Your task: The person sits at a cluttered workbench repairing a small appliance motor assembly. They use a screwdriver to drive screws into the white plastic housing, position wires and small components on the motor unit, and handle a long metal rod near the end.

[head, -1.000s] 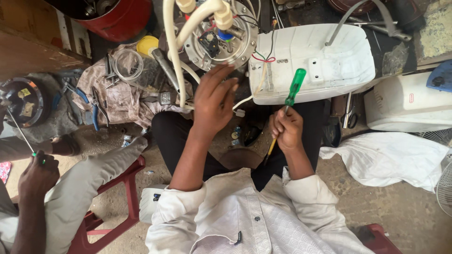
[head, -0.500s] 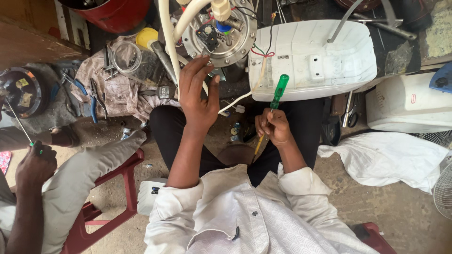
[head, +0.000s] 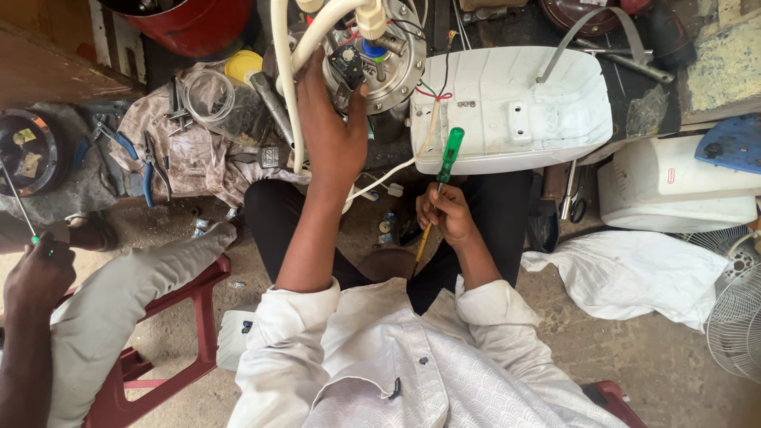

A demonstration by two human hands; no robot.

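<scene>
My left hand reaches forward and grips a small black part on the round metal flange of an opened appliance, among coloured wires and white hoses. My right hand rests lower, over my lap, shut on a screwdriver with a green handle that points up toward a white plastic cover. A thin yellowish tool shaft sticks down out of the same fist.
Another person's hand at the left holds a thin screwdriver; their grey trouser leg lies over a red stool. Pliers and tools lie on a dirty cloth. A white casing, white cloth and fan grille sit right.
My left hand has moved up from near my lap onto the metal flange and taken hold of the black part. My right hand with the green screwdriver has stayed about where it was.
</scene>
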